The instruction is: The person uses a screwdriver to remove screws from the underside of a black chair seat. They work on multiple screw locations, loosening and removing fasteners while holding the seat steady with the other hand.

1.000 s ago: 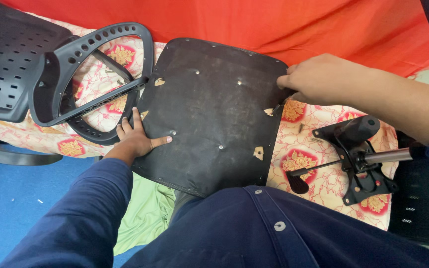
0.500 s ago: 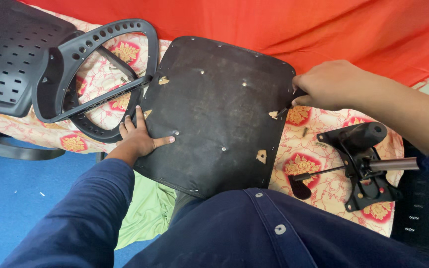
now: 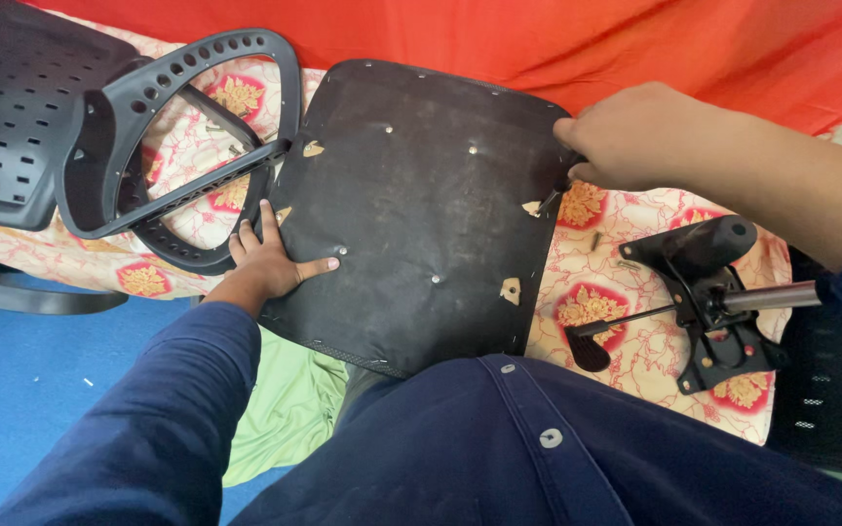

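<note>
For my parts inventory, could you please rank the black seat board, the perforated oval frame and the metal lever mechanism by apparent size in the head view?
1. Black seat board, clearly largest.
2. Perforated oval frame.
3. Metal lever mechanism, smallest.
All three lie on the floral cloth at similar depth, so the order looks dependable.

Matt, dusty black seat panel (image 3: pixel 421 205)

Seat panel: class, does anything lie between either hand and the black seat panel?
No. The left hand lies flat on the seat panel at its left edge; the right hand grips its right edge. Nothing visible comes between.
</note>
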